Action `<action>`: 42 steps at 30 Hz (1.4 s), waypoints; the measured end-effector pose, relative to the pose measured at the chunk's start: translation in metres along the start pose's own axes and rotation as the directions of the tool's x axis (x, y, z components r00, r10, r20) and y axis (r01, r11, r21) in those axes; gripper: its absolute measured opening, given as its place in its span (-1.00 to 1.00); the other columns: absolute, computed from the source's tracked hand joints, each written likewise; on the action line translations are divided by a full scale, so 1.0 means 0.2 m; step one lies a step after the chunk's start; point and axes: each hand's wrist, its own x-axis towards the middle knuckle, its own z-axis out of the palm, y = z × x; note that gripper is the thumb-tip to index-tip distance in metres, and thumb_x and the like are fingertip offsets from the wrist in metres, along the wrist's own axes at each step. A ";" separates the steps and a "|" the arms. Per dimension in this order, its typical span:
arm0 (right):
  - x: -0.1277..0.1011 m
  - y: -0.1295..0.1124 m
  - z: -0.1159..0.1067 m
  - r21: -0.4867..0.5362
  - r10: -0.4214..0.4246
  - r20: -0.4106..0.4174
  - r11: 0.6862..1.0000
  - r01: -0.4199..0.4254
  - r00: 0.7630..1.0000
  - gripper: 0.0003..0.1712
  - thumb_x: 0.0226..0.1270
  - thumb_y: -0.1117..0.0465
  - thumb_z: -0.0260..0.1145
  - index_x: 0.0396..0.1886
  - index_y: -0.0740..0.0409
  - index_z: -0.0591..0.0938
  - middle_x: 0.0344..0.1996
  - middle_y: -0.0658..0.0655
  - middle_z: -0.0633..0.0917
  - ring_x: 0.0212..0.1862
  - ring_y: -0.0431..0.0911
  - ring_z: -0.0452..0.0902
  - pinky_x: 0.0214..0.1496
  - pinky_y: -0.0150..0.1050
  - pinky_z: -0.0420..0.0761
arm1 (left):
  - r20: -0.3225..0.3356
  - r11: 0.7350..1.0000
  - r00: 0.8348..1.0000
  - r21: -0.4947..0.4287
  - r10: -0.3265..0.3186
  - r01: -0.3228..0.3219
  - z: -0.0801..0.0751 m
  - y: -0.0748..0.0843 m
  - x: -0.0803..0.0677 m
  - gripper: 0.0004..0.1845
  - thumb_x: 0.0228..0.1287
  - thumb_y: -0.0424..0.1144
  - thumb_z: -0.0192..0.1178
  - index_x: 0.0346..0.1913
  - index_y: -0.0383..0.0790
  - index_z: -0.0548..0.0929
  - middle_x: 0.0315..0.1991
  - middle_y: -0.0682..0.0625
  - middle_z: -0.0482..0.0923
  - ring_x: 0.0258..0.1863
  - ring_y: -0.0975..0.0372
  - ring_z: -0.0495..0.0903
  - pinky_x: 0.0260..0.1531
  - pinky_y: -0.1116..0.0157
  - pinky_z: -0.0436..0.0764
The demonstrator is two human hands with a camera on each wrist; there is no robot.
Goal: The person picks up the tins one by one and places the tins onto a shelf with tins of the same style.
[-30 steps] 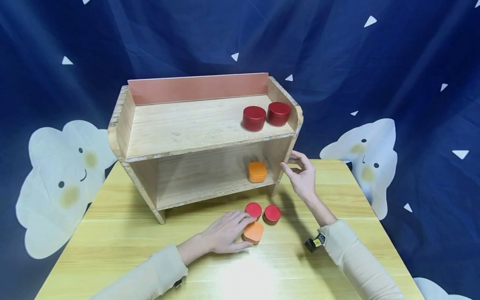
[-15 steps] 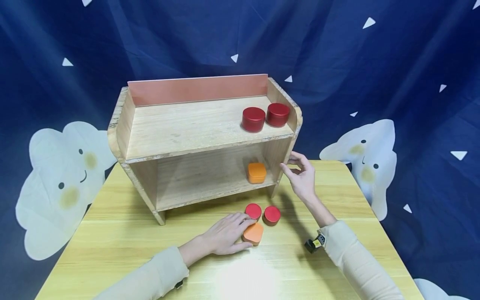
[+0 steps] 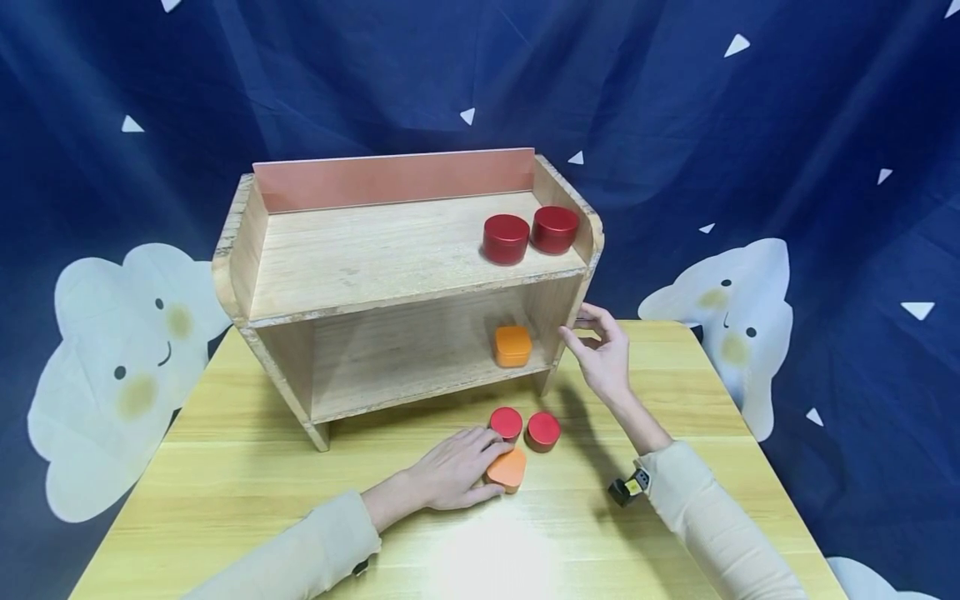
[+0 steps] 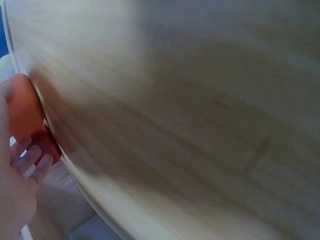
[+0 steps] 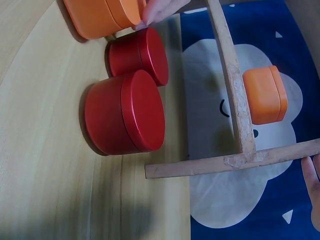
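My left hand (image 3: 459,468) holds an orange rounded-square tin (image 3: 508,469) on the table, its thumb on the near side and fingers on the far side. In the left wrist view, its fingers (image 4: 42,167) reach close to a red tin (image 4: 47,146). Two round red tins (image 3: 506,423) (image 3: 542,431) stand side by side just beyond the orange one. My right hand (image 3: 606,360) grips the right side panel of a wooden shelf (image 3: 375,250), thumb at the front edge; its other fingertips are partly hidden. Another orange tin (image 5: 262,95) stands on the lower shelf.
Two larger-looking red tins (image 3: 506,239) (image 3: 555,229) stand at the right end of the upper shelf. A pinkish back board (image 3: 397,179) edges its rear. Behind the wooden table (image 3: 247,492) hangs a dark blue curtain (image 3: 360,75) with cloud prints.
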 end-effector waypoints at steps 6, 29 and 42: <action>0.00 0.00 0.01 0.007 -0.003 0.000 1.000 0.003 1.000 -0.49 0.17 0.62 0.44 0.16 0.56 0.57 -0.16 -0.38 0.71 -0.14 -0.46 0.68 -0.21 -0.54 0.70 | -0.024 1.000 1.000 0.007 0.006 -0.006 0.01 0.00 0.00 -0.33 0.49 0.23 0.19 0.46 -0.09 0.48 0.29 0.06 0.54 0.28 0.20 0.55 0.37 0.17 0.60; 0.00 0.00 0.01 0.019 -0.012 -0.017 1.000 0.012 1.000 -0.55 0.19 0.62 0.43 0.11 0.47 0.63 -0.14 -0.33 0.73 -0.15 -0.43 0.70 -0.23 -0.51 0.72 | -0.047 0.998 0.998 0.048 -0.039 0.041 -0.02 0.01 -0.04 -0.35 0.52 0.29 0.11 0.44 -0.05 0.53 0.22 0.07 0.58 0.26 0.20 0.54 0.38 0.17 0.59; 0.00 -0.01 0.01 0.029 0.025 -0.018 0.999 -0.025 1.000 -0.50 0.18 0.65 0.42 0.16 0.56 0.59 -0.17 -0.30 0.73 -0.17 -0.42 0.68 -0.25 -0.58 0.68 | -0.112 0.996 0.992 0.065 -0.052 0.060 -0.07 0.00 -0.07 -0.35 0.48 0.27 0.18 0.40 -0.09 0.57 0.20 0.06 0.62 0.17 0.24 0.58 0.24 0.25 0.66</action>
